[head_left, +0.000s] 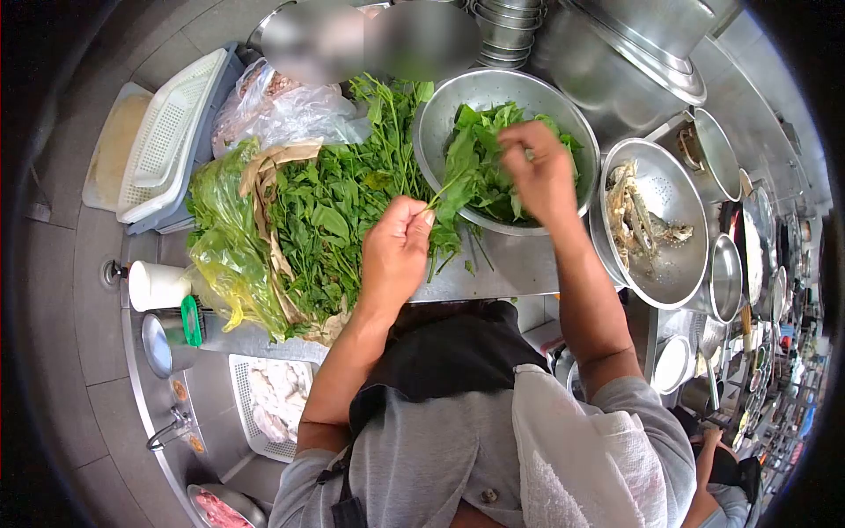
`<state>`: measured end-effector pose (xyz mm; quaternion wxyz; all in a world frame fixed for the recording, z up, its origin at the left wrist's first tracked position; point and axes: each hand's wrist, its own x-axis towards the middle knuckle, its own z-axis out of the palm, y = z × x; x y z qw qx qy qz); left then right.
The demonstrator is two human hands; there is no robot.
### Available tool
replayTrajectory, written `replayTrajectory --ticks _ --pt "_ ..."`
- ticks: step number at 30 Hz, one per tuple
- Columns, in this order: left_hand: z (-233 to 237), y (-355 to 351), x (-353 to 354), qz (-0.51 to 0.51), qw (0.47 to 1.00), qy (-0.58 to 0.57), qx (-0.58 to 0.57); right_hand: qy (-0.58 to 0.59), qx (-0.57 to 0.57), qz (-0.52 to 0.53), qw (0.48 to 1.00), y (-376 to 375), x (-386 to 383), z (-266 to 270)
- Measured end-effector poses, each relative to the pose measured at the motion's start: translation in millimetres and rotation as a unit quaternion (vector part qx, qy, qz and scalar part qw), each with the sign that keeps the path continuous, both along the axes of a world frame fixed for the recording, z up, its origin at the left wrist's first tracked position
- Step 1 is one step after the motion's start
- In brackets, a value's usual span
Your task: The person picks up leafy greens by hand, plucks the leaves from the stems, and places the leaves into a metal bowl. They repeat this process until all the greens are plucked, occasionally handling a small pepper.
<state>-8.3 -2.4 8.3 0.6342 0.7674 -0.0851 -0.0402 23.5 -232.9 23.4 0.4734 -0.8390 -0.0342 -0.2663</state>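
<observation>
Grip of the left hand pinched on a leafy stem at the frame's centre

Thumb and forefinger clasp the stem near its lower end, just left of and below the perforated metal bowl at upper centre. Holding it there seems to leave the foliage free while the bare end stays steady. Its long axis runs on a slant — lower left at the thumb, upper right toward the bowl — with the leafy end pointing up and to the right, against the bowl's near-left rim.

Over the bowl hangs the right hand, fingers curled and blurred; I cannot tell whether they grasp a leaf. Loose leaves lie beneath it, so the bowl probably sits close to spare the arm a long reach.

At centre left, a heap of greens spreads across the worktop, near the left hand — handy for that side, I would judge. Yellow plastic and brown paper edge the heap, perhaps its opened wrapping. Toward its top, several stalks run roughly up the frame, their leaves at the upper end.
</observation>
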Motion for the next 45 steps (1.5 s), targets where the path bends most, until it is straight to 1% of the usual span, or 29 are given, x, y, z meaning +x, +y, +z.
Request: replayTrajectory --ticks 1,2,3,5,6,7,9,10,11,13,16,19,20,21,22,23,24,25,26,27,29,31,32,35,36,37,39,43,45 --pt "2.0 2.1 2.1 -0.010 0.998 0.046 -0.043 0.026 -0.030 -0.028 0.999 -15.9 4.2 0.9" --pt "3.6 5.6 3.0 -0.022 0.992 0.093 -0.084 0.015 -0.157 -0.061 0.986 -28.7 2.3 -0.8" --pt "4.9 9.6 3.3 -0.032 0.982 0.138 -0.121 0.005 -0.280 -0.095 0.955 -31.7 0.0 6.8" --pt "7.2 13.4 5.0 -0.056 0.953 0.225 -0.195 -0.062 -0.264 -0.062 0.960 -27.5 -2.9 16.2" --pt "5.3 12.0 5.2 -0.058 0.949 0.234 -0.203 -0.094 -0.257 -0.045 0.961 -23.4 -5.3 21.6" --pt "5.7 10.5 4.0 -0.058 0.951 0.230 -0.199 -0.088 -0.238 0.025 0.967 -15.6 -9.2 29.1" --pt "7.9 7.5 1.4 -0.063 0.955 0.223 -0.187 -0.074 -0.193 0.158 0.966 7.6 -15.8 40.2" --pt "7.2 7.3 0.8 -0.055 0.965 0.198 -0.162 -0.021 -0.230 0.190 0.954 13.1 -16.9 35.5" --pt "6.2 7.8 0.1 -0.052 0.973 0.173 -0.140 0.036 -0.267 0.217 0.938 15.0 -18.4 29.0" --pt "7.5 10.0 -1.8 -0.035 0.978 0.165 -0.124 0.092 -0.203 0.265 0.938 19.1 -14.2 21.5" --pt "-1.1 17.3 -5.2 -0.041 0.976 0.159 -0.140 0.089 -0.124 0.288 0.945 27.6 -18.8 1.8" --pt "-5.4 20.0 -6.0 -0.051 0.975 0.169 -0.134 -0.007 -0.128 0.225 0.966 21.7 -15.9 -12.1" --pt "-8.2 19.7 -7.5 -0.048 0.974 0.172 -0.137 -0.073 -0.259 0.181 0.946 7.2 -9.3 -18.3" --pt "-10.4 21.9 -9.5 -0.041 0.974 0.175 -0.138 -0.125 -0.245 0.111 0.955 -5.2 -5.1 -20.5" --pt "-11.8 22.1 -7.9 -0.021 0.968 0.194 -0.160 -0.132 -0.279 0.046 0.950 -23.3 -0.3 -24.0" --pt "-12.6 22.6 -5.6 -0.013 0.960 0.211 -0.181 -0.069 -0.261 -0.001 0.963 -41.8 3.2 -26.3" --pt "-10.0 20.8 -5.4 -0.008 0.959 0.210 -0.191 0.080 -0.350 -0.040 0.933 -55.0 1.3 -15.6" --pt "-7.4 19.1 -4.9 -0.007 0.957 0.209 -0.201 0.083 -0.392 -0.114 0.909 -63.0 1.9 -22.8" --pt "-8.9 19.2 -2.5 -0.013 0.958 0.209 -0.198 0.070 -0.418 -0.152 0.893 -62.3 -3.5 -21.2" --pt "-12.4 18.7 0.9 -0.020 0.958 0.209 -0.198 0.053 -0.378 -0.143 0.913 -61.2 -5.5 -18.3" --pt "-14.5 15.3 4.4 -0.017 0.964 0.195 -0.179 0.004 -0.265 -0.018 0.964 -39.5 -15.0 5.3" --pt "-13.6 7.3 2.6 -0.006 0.970 0.181 -0.165 0.011 -0.195 0.142 0.970 -3.8 -32.3 19.4" --pt "-11.0 3.8 1.7 -0.005 0.969 0.178 -0.171 -0.048 -0.248 0.146 0.956 15.2 -37.4 17.2" --pt "-15.0 -1.6 1.7 -0.010 0.977 0.145 -0.156 -0.060 -0.287 0.140 0.946 41.9 -39.4 4.5" --pt "-10.0 -0.4 0.0 -0.008 0.981 0.151 -0.120 -0.076 -0.276 0.140 0.948 44.7 -37.5 -3.9" --pt "-6.2 2.1 -1.7 -0.014 0.978 0.174 -0.113 -0.062 -0.233 0.152 0.958 46.6 -38.8 -8.5" --pt "-15.5 8.1 -8.8 -0.053 0.981 0.164 -0.092 -0.025 -0.151 0.175 0.973 46.5 -45.9 -16.0" --pt "-25.5 5.7 -21.8 -0.043 0.980 0.152 -0.123 0.012 -0.142 0.149 0.978 35.2 -49.5 -22.3" --pt "-24.9 4.4 -18.7 -0.031 0.978 0.167 -0.124 0.027 -0.119 0.167 0.978 28.1 -47.8 -21.1"
